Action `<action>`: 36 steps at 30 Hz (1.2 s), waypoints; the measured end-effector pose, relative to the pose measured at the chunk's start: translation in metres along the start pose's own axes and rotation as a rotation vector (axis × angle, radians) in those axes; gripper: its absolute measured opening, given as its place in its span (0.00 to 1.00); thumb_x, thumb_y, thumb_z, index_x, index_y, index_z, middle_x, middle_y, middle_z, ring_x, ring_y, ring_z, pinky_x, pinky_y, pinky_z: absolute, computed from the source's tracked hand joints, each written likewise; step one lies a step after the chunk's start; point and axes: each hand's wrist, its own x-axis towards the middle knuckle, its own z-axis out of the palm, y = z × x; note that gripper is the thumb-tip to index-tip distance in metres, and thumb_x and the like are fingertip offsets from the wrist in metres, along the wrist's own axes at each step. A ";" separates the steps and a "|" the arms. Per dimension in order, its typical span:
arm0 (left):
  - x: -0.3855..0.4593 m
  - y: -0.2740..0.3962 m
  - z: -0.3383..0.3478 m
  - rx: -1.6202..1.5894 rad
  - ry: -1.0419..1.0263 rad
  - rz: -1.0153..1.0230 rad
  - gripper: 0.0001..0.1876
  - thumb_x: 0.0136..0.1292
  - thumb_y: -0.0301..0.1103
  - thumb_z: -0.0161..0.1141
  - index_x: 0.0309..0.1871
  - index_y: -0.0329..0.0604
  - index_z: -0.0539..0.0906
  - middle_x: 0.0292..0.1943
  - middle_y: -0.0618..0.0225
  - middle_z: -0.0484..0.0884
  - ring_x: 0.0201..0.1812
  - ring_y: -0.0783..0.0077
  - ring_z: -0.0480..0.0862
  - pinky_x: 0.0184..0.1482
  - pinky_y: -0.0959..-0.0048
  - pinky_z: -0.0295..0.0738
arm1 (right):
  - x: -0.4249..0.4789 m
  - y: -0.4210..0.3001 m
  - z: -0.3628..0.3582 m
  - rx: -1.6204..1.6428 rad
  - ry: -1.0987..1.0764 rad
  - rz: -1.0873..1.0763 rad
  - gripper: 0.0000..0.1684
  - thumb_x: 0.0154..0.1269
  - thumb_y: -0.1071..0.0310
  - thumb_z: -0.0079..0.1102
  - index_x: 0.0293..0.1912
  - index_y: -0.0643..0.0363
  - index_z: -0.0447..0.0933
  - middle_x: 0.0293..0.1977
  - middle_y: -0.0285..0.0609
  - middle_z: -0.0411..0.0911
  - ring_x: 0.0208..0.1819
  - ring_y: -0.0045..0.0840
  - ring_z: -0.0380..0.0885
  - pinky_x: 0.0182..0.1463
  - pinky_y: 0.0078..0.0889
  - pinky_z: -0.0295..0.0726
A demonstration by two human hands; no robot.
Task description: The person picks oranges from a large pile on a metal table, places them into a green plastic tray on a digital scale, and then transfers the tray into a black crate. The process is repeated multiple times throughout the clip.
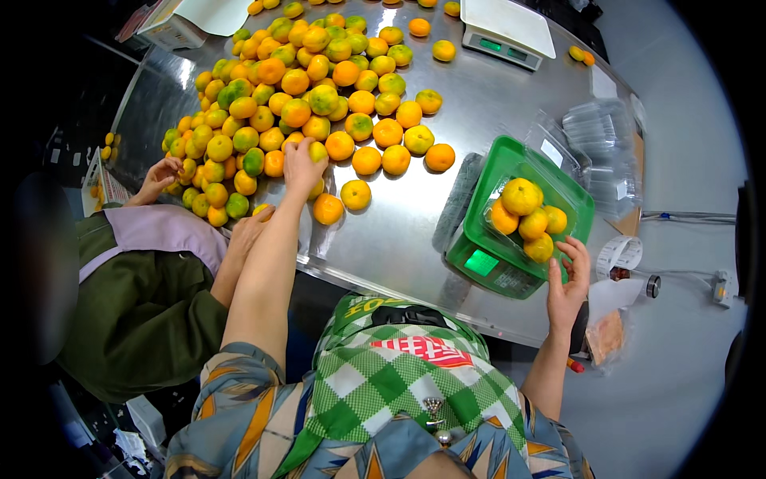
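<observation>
My left hand [304,166] reaches into the near side of a large heap of orange and green mandarins [296,112]. Its fingers are curled around a yellow-green mandarin [318,151]. To the right, a green digital scale [516,281] with a lit display carries a clear plastic container [488,223]. Several mandarins [532,223] are piled inside that container. Beside the scale's near right corner is my right hand [568,278], fingers apart and holding nothing. Whether its fingertips touch the container's rim cannot be made out.
A co-worker [149,287] stands close on my left, both hands at the heap. Stacked clear containers [604,152] and a label roll [619,252] lie along the right edge of the metal table [383,239]. Behind stands a white scale [508,27]; a carton [173,30] is far left.
</observation>
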 end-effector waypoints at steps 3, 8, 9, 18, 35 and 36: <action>0.002 -0.015 -0.003 -0.584 0.026 -0.150 0.21 0.57 0.40 0.61 0.54 0.50 0.77 0.42 0.55 0.80 0.40 0.60 0.80 0.43 0.66 0.75 | -0.001 -0.001 -0.002 0.039 0.015 0.008 0.14 0.58 0.77 0.58 0.46 0.61 0.77 0.54 0.44 0.72 0.55 0.31 0.71 0.52 0.32 0.72; -0.023 0.015 -0.047 -1.616 -0.457 -0.726 0.25 0.67 0.54 0.45 0.49 0.38 0.76 0.37 0.54 0.82 0.31 0.64 0.80 0.32 0.71 0.75 | -0.005 -0.009 0.010 0.172 -0.028 -0.036 0.14 0.58 0.79 0.58 0.45 0.63 0.77 0.52 0.45 0.73 0.53 0.31 0.73 0.52 0.29 0.73; -0.028 0.019 -0.049 -1.633 -0.483 -0.763 0.25 0.67 0.53 0.45 0.49 0.38 0.75 0.38 0.52 0.82 0.33 0.63 0.81 0.34 0.69 0.77 | -0.005 -0.013 0.013 0.176 -0.044 -0.047 0.13 0.57 0.79 0.58 0.45 0.63 0.77 0.52 0.46 0.74 0.52 0.31 0.74 0.52 0.28 0.73; -0.023 0.072 -0.031 -1.311 -0.664 -0.337 0.10 0.58 0.30 0.56 0.42 0.35 0.79 0.46 0.57 0.81 0.45 0.63 0.83 0.42 0.70 0.80 | -0.002 -0.034 0.026 0.212 -0.114 -0.086 0.11 0.56 0.81 0.58 0.41 0.66 0.78 0.46 0.48 0.77 0.47 0.31 0.77 0.48 0.28 0.76; 0.103 0.153 0.039 0.352 -0.406 0.445 0.24 0.56 0.31 0.60 0.58 0.59 0.75 0.48 0.60 0.77 0.46 0.54 0.82 0.45 0.58 0.78 | -0.011 -0.017 0.015 0.157 -0.029 0.079 0.10 0.55 0.83 0.57 0.39 0.67 0.77 0.44 0.50 0.77 0.41 0.30 0.78 0.44 0.27 0.77; 0.100 0.152 0.029 0.332 -0.408 0.419 0.24 0.56 0.33 0.61 0.59 0.61 0.75 0.47 0.59 0.80 0.44 0.56 0.83 0.46 0.61 0.78 | -0.009 -0.017 0.016 0.150 -0.036 0.074 0.10 0.55 0.83 0.57 0.39 0.67 0.77 0.43 0.50 0.77 0.41 0.30 0.78 0.44 0.27 0.77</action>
